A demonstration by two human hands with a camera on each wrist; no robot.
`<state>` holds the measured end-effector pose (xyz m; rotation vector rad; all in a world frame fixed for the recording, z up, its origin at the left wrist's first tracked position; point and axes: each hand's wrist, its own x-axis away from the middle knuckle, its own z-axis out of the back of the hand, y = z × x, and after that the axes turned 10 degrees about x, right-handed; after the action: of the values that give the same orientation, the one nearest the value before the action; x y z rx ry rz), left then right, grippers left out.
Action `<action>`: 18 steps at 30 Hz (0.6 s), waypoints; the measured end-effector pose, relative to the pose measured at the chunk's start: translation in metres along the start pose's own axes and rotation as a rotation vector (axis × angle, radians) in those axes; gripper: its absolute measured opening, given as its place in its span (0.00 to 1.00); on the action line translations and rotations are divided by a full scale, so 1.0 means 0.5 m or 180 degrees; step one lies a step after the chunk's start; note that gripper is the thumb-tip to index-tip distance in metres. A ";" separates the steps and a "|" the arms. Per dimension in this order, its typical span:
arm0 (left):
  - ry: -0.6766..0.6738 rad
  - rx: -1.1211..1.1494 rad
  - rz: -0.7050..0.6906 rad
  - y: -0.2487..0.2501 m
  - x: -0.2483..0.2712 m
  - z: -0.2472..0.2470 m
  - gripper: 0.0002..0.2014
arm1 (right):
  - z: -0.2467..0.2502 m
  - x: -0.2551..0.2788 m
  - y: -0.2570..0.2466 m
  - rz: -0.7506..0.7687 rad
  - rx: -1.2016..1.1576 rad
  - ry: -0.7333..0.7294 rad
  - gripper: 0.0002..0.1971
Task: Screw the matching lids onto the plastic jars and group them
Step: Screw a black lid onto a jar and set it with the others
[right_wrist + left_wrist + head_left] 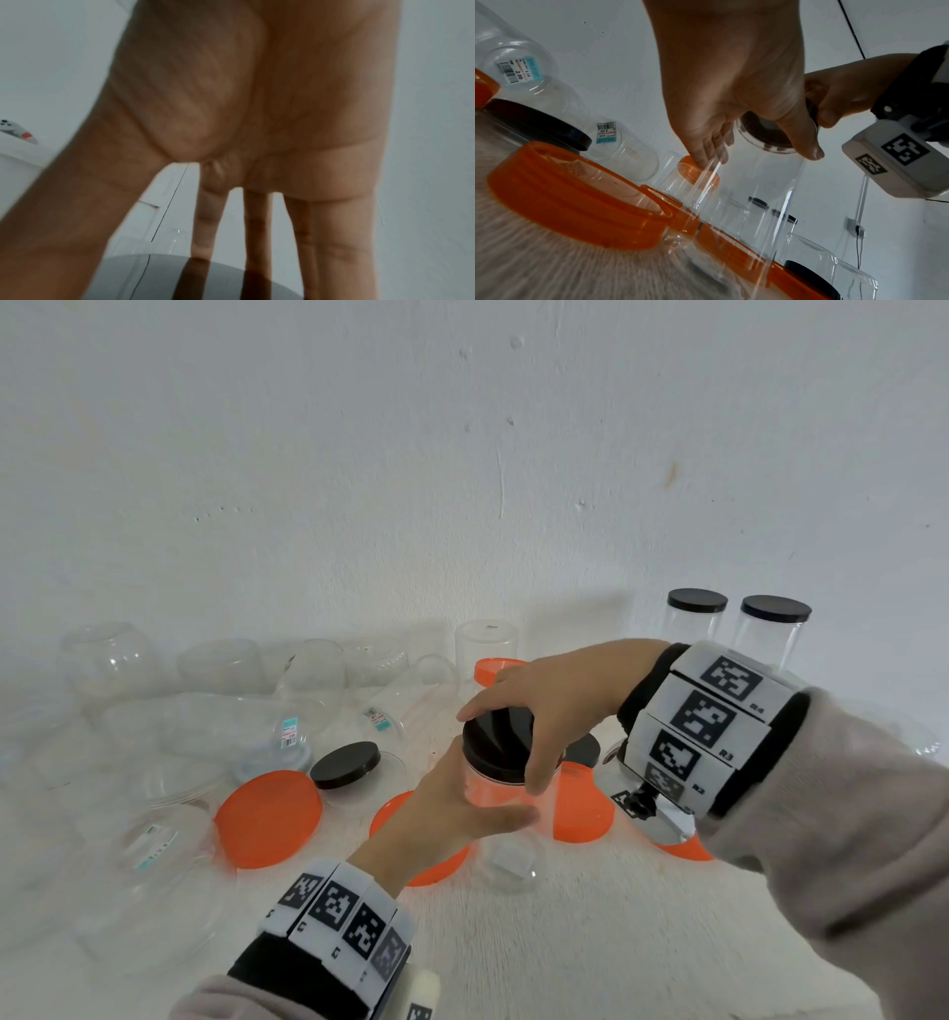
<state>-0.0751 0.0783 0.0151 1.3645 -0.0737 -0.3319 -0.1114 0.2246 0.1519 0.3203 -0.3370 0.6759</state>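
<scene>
Your left hand [452, 806] grips the clear jar [506, 793] while your right hand [552, 711] clasps the black lid [493, 744] over its mouth. You look mid-screwing: next, twist it tight, then set it beside the two capped jars [734, 624].

The head view looks down over the table [565, 942] toward the wall. The left wrist view looks up from low beside the jar [752, 203]; both share it. The right wrist view sits tight under the palm.
</scene>
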 end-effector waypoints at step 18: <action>-0.0069 -0.0025 0.0094 -0.004 0.000 0.007 0.38 | -0.021 -0.012 -0.012 -0.0272 -0.0189 0.0564 0.36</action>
<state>-0.0763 0.0749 0.0141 1.3509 -0.1105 -0.3219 -0.1096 0.2211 0.1389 0.2153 -0.1732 0.6044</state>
